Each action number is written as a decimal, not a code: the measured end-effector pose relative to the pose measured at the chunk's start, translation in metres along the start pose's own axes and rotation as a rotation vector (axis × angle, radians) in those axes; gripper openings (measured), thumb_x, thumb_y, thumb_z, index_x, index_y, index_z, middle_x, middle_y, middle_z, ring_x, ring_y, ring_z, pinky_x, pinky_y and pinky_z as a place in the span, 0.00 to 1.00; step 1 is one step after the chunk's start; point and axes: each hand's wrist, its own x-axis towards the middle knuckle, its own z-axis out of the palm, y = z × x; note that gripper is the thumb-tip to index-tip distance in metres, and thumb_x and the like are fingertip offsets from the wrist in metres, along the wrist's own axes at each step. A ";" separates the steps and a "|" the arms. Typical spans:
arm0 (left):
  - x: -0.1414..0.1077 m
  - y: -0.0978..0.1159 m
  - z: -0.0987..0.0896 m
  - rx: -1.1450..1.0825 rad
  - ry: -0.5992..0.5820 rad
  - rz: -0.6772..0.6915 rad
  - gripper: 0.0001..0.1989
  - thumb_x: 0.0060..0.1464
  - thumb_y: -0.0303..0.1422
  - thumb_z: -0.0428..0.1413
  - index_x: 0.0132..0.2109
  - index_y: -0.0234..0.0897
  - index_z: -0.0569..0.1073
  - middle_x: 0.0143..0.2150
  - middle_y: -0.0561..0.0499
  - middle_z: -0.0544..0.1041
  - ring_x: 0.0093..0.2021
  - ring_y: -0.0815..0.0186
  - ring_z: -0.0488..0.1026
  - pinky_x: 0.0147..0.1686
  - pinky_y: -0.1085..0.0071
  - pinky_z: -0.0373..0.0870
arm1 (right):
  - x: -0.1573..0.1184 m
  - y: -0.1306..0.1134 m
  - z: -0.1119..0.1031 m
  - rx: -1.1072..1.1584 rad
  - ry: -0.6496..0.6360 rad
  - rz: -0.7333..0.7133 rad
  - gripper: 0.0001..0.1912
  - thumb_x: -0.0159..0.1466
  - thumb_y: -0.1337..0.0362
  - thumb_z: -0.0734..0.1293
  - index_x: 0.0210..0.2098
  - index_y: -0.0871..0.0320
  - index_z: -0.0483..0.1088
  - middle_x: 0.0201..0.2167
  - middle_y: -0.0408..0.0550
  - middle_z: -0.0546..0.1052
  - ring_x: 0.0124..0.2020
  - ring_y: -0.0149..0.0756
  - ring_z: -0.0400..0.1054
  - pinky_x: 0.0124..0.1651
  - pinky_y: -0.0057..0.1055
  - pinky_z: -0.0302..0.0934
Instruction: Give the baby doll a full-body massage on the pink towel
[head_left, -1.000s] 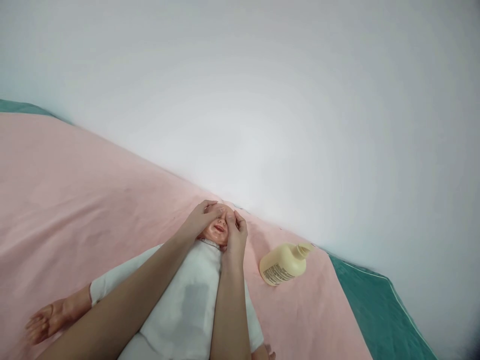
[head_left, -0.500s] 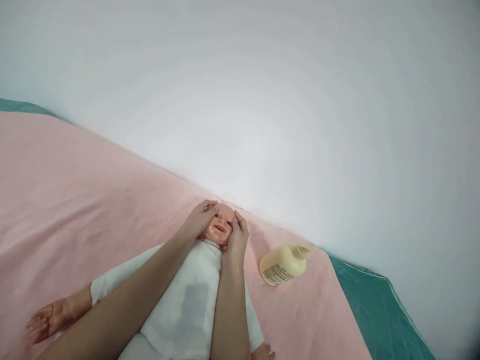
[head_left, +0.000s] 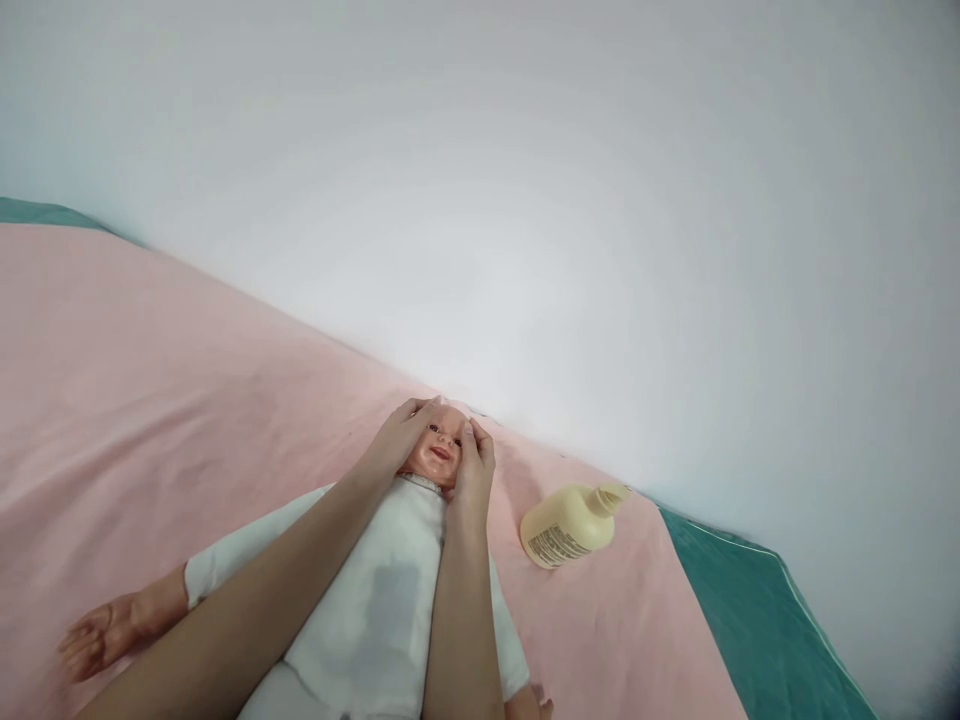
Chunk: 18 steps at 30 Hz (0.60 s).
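Observation:
A baby doll (head_left: pixel 375 590) in a white outfit lies on its back, head away from me and arms spread. My left hand (head_left: pixel 405 435) cups the left side of its head, with the thumb along the brow and the fingers curled round the side. On the other side my right hand (head_left: pixel 477 455) is pressed to the temple and cheek, thumb near the eye. Both hands grip the head between them, while the doll's eyes, nose and smiling mouth show in the gap. Some fingertips are hidden behind the head.
A pale yellow pump bottle (head_left: pixel 568 527) stands to the right of the doll, its printed label towards me. Under everything lies a pink sheet (head_left: pixel 187 400), with a green cover (head_left: pixel 765 600) showing at its right edge. A white wall (head_left: pixel 525 200) rises just behind the doll's head.
My left thumb has slid up from beside the doll's eye to its forehead, so that eye now shows. My right thumb has shifted slightly upward. The view has moved very little.

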 end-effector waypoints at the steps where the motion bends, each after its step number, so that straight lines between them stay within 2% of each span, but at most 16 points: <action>1: -0.002 0.002 0.000 0.023 0.016 -0.005 0.23 0.50 0.48 0.57 0.46 0.34 0.72 0.45 0.43 0.77 0.43 0.55 0.76 0.40 0.65 0.72 | -0.001 -0.001 0.000 -0.013 0.006 0.006 0.24 0.55 0.50 0.69 0.47 0.58 0.71 0.47 0.50 0.76 0.50 0.41 0.68 0.50 0.35 0.65; 4: -0.006 0.006 0.001 0.083 0.040 -0.027 0.23 0.47 0.40 0.61 0.49 0.36 0.69 0.46 0.43 0.76 0.43 0.57 0.76 0.38 0.68 0.73 | -0.003 -0.005 0.001 -0.053 0.033 0.038 0.27 0.52 0.52 0.72 0.47 0.58 0.70 0.48 0.51 0.74 0.51 0.42 0.67 0.51 0.35 0.64; 8: -0.008 0.008 0.002 0.090 0.050 -0.021 0.21 0.45 0.34 0.61 0.48 0.35 0.69 0.43 0.43 0.76 0.40 0.58 0.76 0.35 0.70 0.73 | -0.006 -0.010 0.002 -0.092 0.043 0.047 0.26 0.50 0.54 0.72 0.46 0.57 0.70 0.49 0.50 0.74 0.51 0.42 0.67 0.51 0.35 0.63; 13: 0.000 -0.001 0.000 0.084 0.041 0.006 0.18 0.47 0.35 0.58 0.47 0.36 0.70 0.43 0.45 0.76 0.41 0.59 0.76 0.38 0.68 0.72 | -0.002 -0.005 0.000 -0.110 0.048 0.015 0.20 0.55 0.55 0.67 0.45 0.56 0.71 0.47 0.48 0.75 0.50 0.39 0.68 0.53 0.34 0.62; 18: 0.009 -0.011 -0.001 0.074 0.022 0.048 0.16 0.53 0.37 0.53 0.48 0.37 0.70 0.46 0.44 0.76 0.45 0.57 0.75 0.45 0.64 0.70 | 0.006 0.008 -0.005 -0.033 0.037 0.010 0.19 0.56 0.56 0.66 0.45 0.54 0.72 0.47 0.47 0.76 0.49 0.38 0.69 0.48 0.33 0.66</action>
